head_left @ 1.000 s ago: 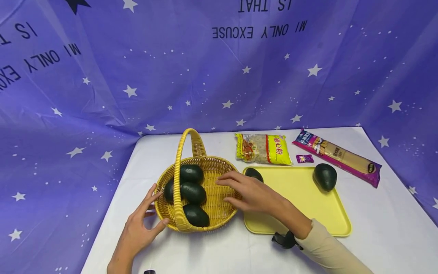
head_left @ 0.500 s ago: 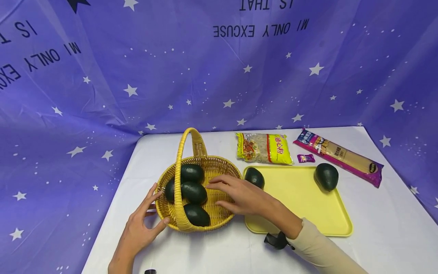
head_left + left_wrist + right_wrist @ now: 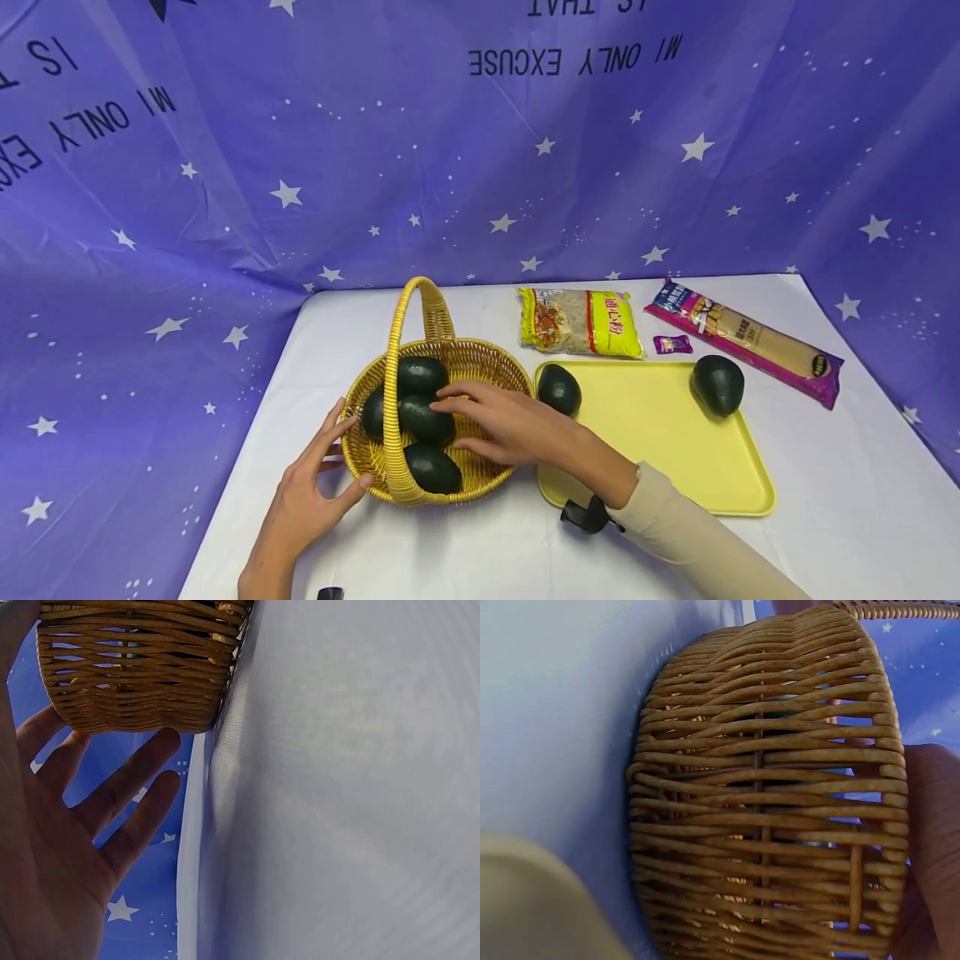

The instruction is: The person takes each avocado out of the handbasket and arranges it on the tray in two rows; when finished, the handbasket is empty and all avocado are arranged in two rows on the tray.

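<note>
A yellow wicker basket (image 3: 487, 358) with a tall hoop handle holds several dark green avocados (image 3: 432, 469). My left hand (image 3: 303, 504) touches the basket's left side, its fingers spread; in the left wrist view, the left fingers (image 3: 142, 817) lie straight along the woven wall. My right hand (image 3: 510, 421) reaches over the basket's right rim with its fingers extended. Its fingertips overlap the right end of the middle avocado (image 3: 423, 419). In the right wrist view the basket wall (image 3: 772, 795) hides most of that hand; only part of the right hand (image 3: 934, 825) shows.
A yellow tray (image 3: 645, 442) right of the basket bears one avocado (image 3: 558, 389) at its left edge and another avocado (image 3: 717, 386) at its upper right. Behind lie a yellow pasta bag (image 3: 581, 322), a small purple packet (image 3: 672, 344) and a long noodle pack (image 3: 746, 340).
My right hand has moved left from the basket's right rim to the middle avocado, uncovering more of the avocado at the tray's left edge. My left hand stays at the basket's side.
</note>
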`<state>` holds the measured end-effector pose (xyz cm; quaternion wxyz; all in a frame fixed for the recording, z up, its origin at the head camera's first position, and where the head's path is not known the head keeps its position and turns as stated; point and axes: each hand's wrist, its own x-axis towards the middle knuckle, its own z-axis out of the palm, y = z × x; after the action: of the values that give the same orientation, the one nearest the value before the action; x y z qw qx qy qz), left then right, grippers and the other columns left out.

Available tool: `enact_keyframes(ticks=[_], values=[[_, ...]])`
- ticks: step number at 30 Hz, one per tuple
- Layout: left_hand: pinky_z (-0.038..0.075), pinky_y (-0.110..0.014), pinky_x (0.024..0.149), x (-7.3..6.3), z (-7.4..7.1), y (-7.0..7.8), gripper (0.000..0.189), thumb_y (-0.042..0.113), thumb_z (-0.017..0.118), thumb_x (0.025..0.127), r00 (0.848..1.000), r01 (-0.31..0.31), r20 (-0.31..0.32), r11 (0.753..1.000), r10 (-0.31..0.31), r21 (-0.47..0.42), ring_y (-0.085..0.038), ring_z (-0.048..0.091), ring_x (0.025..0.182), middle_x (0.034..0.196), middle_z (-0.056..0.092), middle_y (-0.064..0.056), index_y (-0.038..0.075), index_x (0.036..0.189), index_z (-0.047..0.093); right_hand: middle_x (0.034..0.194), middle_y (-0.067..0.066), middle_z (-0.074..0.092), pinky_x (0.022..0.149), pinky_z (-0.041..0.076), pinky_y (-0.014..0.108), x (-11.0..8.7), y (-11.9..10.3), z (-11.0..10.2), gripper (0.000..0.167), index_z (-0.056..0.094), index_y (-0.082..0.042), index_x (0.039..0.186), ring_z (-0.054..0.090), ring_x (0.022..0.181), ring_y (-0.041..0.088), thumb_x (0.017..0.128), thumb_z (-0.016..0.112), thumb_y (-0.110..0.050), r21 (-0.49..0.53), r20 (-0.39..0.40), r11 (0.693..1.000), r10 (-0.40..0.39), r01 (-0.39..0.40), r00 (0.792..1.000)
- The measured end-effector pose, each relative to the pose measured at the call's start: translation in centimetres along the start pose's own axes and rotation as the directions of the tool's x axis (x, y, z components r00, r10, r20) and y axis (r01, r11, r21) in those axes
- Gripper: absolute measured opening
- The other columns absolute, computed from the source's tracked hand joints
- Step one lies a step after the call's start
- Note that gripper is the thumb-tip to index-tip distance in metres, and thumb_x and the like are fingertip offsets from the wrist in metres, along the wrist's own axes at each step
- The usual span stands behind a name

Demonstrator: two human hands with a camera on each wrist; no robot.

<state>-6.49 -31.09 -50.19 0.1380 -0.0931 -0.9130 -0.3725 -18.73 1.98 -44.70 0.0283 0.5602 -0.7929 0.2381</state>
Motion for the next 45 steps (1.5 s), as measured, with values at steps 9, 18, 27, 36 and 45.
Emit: enact_keyframes(ticks=[9, 18, 27, 36, 45], values=[[0.057, -0.013, 0.094, 0.1, 0.0, 0.0, 0.087, 0.019, 0.092, 0.085, 1.000, -0.006, 0.009, 1.000, 0.006, -0.018, -0.011, 0.066, 0.120, 0.176, 0.034, 0.002, 0.022, 0.161, 0.051, 0.158, 0.010, 0.052, 0.106, 0.056, 0.030, 1.6, 0.0, 0.3, 0.057, 0.056, -0.013, 0.155, 0.060, 0.132, 0.020, 0.105, 0.073, -0.033, -0.003, 0.075, 1.000, 0.007, -0.007, 0.997], [0.056, -0.013, 0.094, 0.1, -0.1, 0.1, 0.087, 0.020, 0.093, 0.085, 1.000, -0.007, 0.007, 1.000, 0.007, -0.010, -0.006, 0.064, 0.122, 0.175, 0.035, -0.001, 0.022, 0.161, 0.052, 0.159, 0.009, 0.050, 0.109, 0.054, 0.027, 2.6, 0.2, 1.0, 0.059, 0.054, -0.014, 0.157, 0.059, 0.134, 0.018, 0.104, 0.074, -0.033, -0.009, 0.117, 1.000, 0.021, -0.020, 0.993], [0.056, -0.013, 0.095, 0.1, 0.0, 0.2, 0.087, 0.020, 0.093, 0.085, 1.000, -0.002, 0.009, 1.000, 0.002, -0.009, -0.002, 0.061, 0.127, 0.175, 0.034, 0.001, 0.021, 0.161, 0.052, 0.158, 0.010, 0.049, 0.116, 0.049, 0.026, 3.4, 0.4, 1.7, 0.061, 0.051, -0.012, 0.157, 0.055, 0.141, 0.019, 0.103, 0.076, -0.027, -0.004, 0.143, 1.000, 0.008, -0.007, 0.990], [0.057, -0.014, 0.094, 0.1, -0.1, 0.3, 0.087, 0.020, 0.093, 0.085, 1.000, -0.002, 0.008, 1.000, 0.002, -0.006, -0.003, 0.062, 0.125, 0.175, 0.034, 0.001, 0.022, 0.161, 0.051, 0.154, 0.008, 0.051, 0.116, 0.049, 0.025, 3.8, 0.4, 2.2, 0.060, 0.051, -0.013, 0.155, 0.057, 0.136, 0.018, 0.102, 0.077, -0.024, -0.008, 0.144, 1.000, 0.005, -0.004, 0.990], [0.056, -0.014, 0.094, 0.0, -0.1, 0.2, 0.086, 0.020, 0.092, 0.085, 1.000, 0.004, 0.006, 1.000, -0.004, -0.008, -0.005, 0.064, 0.123, 0.175, 0.034, 0.002, 0.023, 0.161, 0.052, 0.153, 0.007, 0.051, 0.117, 0.048, 0.025, 3.9, 0.4, 2.3, 0.062, 0.051, -0.014, 0.155, 0.057, 0.138, 0.019, 0.100, 0.079, -0.020, 0.008, 0.150, 1.000, 0.021, -0.022, 0.989]])
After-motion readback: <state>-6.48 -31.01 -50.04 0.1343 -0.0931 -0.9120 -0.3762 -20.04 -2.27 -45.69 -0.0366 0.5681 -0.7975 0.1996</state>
